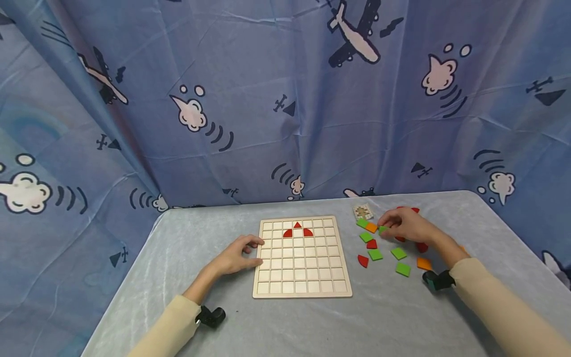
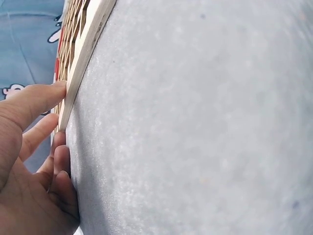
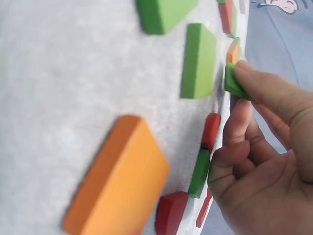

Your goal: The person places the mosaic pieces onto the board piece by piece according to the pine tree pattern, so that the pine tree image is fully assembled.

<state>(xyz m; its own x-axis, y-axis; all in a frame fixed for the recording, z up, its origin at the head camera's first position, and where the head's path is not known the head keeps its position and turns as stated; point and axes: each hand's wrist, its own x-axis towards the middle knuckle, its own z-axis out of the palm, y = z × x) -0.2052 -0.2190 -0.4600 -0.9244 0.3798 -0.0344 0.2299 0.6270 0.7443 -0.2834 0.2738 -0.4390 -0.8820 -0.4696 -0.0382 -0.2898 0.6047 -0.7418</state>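
A pale wooden grid board lies on the grey-covered table, with a red triangle and two red quarter-circle tiles in its upper cells. My left hand touches the board's left edge with thumb and fingertips spread along it; in the left wrist view the thumb rests on the wooden rim. Over the loose pieces on the right, my right hand pinches a green tile between thumb and finger. Its exact shape is partly hidden by the thumb.
Right of the board lie several green square tiles, red quarter-circle tiles and orange tiles. A small patterned card lies at the back. A blue printed curtain hangs behind the table.
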